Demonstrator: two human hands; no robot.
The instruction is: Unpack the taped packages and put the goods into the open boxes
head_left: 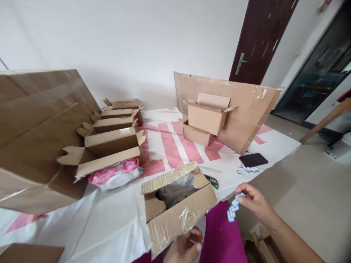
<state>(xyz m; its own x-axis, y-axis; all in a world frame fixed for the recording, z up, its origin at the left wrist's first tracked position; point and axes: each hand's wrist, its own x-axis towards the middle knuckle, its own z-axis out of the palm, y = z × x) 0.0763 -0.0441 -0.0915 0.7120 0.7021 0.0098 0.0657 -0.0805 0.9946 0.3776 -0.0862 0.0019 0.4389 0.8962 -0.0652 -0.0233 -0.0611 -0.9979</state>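
Has a table under white, pink-striped cloth (109,219) for a work surface, with a plain white wall (131,47) behind. Nearest, shows the left hand (185,247) curled just below the near flap of an open carton (175,215), with thumb and fingers bent toward one another. Cannot tell about a grasp there: perhaps steadying the cardboard, perhaps pinching something small. Has the carton at the near table edge, likely for easy reach, with flaps spread and crumpled grey material (178,190) inside. Pinches in the right hand (255,200), by the upper end only, a strip of blue-edged white tags (233,209). Grips with thumb and forefinger almost meeting, and lets the rest hang over purple clothing (223,233), probably to avoid creasing the lower tags. Has a green cutter (212,181) just behind the carton, presumably for handiness. Shows more tags (251,169) beside a dark-screened phone (253,160), perhaps as a supply. Farther left, shows a pink-and-white bag (116,173) before a row of open boxes (109,136), apparently lined up to save room. Beyond, to the right, shows two stacked boxes (205,118) before an upright cardboard sheet (244,109), perhaps as a screen.
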